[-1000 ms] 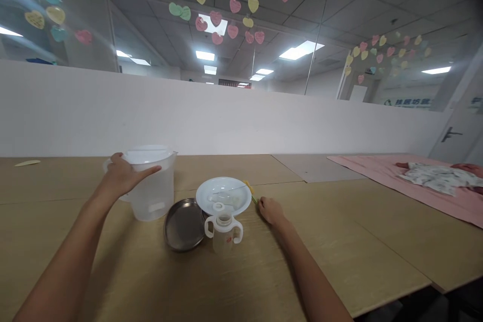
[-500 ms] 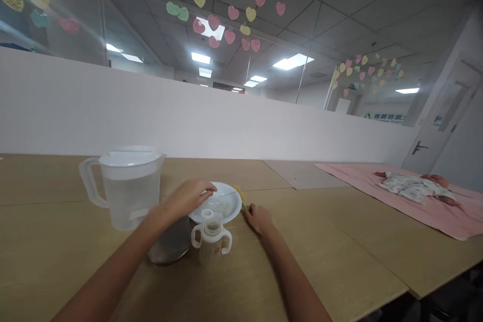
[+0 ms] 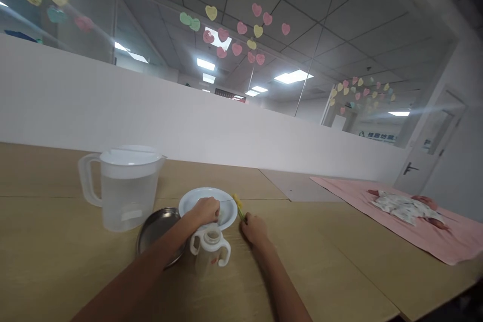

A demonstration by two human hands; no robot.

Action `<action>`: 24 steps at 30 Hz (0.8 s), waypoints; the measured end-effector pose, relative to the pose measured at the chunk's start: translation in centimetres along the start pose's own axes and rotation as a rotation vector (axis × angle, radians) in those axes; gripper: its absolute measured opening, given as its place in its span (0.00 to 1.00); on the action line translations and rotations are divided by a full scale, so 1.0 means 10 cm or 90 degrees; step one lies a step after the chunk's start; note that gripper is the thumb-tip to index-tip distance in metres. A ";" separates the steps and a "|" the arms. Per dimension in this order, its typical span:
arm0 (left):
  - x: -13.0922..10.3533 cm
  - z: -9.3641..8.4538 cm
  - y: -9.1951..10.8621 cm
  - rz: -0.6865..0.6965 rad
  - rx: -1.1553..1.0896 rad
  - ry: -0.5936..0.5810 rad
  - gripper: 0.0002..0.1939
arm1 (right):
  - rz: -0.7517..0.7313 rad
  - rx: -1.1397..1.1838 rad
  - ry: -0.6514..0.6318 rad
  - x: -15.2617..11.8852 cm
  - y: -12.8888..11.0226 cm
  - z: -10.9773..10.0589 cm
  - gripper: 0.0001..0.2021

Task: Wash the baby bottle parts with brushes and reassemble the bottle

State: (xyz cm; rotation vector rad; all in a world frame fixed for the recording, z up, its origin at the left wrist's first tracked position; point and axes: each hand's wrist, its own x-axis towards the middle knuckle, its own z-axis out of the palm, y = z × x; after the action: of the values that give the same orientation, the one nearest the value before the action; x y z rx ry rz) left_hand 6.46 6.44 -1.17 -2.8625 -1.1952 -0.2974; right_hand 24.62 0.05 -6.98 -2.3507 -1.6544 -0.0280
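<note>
My left hand (image 3: 207, 210) is closed over the near part of a white bowl (image 3: 187, 200); what its fingers hold, if anything, is hidden. To the right of the bowl, my right hand (image 3: 255, 230) is closed on a slim green stick with a yellow head (image 3: 238, 205), its top leaning by the bowl's rim. Just below my left hand stands a clear baby bottle (image 3: 212, 246) with two white handles and an uncovered mouth. A round steel plate (image 3: 156, 229) lies partly under my left forearm.
A large clear lidded pitcher (image 3: 128, 191) with liquid in it stands on the left of the wooden table (image 3: 320, 241). At the right, a baby doll (image 3: 405, 206) in a patterned outfit lies on a pink cloth (image 3: 426, 239). A white wall (image 3: 211, 126) backs the table.
My left hand has moved right and down over the bowl, its fingers now curled. The small white ring seen near the bottle is now hidden. My right hand stays on the stick.
</note>
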 end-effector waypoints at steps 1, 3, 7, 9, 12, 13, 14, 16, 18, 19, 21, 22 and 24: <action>-0.01 -0.01 0.00 -0.007 0.003 0.005 0.06 | 0.017 0.012 0.007 0.00 0.00 0.00 0.11; -0.05 -0.05 0.00 -0.023 0.009 0.026 0.07 | 0.055 0.039 0.028 0.01 0.02 0.00 0.11; -0.13 -0.19 -0.04 -0.055 0.015 0.073 0.12 | 0.116 0.104 0.081 0.04 0.07 -0.04 0.12; -0.16 -0.26 -0.08 -0.076 0.013 0.091 0.14 | 0.133 0.132 0.103 0.05 0.09 -0.09 0.13; -0.18 -0.35 -0.14 -0.106 0.005 0.130 0.15 | 0.136 0.199 0.177 0.04 0.07 -0.17 0.15; -0.19 -0.39 -0.16 -0.115 0.003 0.144 0.15 | 0.120 0.231 0.219 0.03 0.05 -0.19 0.16; -0.20 -0.42 -0.17 -0.123 0.001 0.159 0.16 | 0.093 0.262 0.262 0.01 0.03 -0.20 0.17; -0.22 -0.48 -0.19 -0.139 0.002 0.185 0.16 | 0.016 0.297 0.337 -0.04 -0.05 -0.20 0.19; -0.25 -0.54 -0.18 -0.147 -0.006 0.212 0.16 | -0.073 0.275 0.369 -0.10 -0.14 -0.18 0.20; -0.26 -0.57 -0.17 -0.144 -0.022 0.229 0.16 | -0.115 0.256 0.377 -0.13 -0.19 -0.16 0.20; -0.29 -0.62 -0.14 -0.119 -0.077 0.274 0.15 | -0.179 0.228 0.387 -0.18 -0.27 -0.14 0.21; -0.31 -0.65 -0.12 -0.102 -0.112 0.298 0.15 | -0.194 0.222 0.391 -0.20 -0.30 -0.14 0.21; -0.33 -0.70 -0.09 -0.071 -0.179 0.337 0.14 | -0.194 0.221 0.403 -0.22 -0.34 -0.14 0.21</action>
State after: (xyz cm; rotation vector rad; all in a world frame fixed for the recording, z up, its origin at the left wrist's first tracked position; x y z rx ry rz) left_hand 2.35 4.09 5.05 -2.6475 -1.2725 -1.2226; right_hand 20.90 -1.25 -5.32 -1.5911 -1.5139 -0.4539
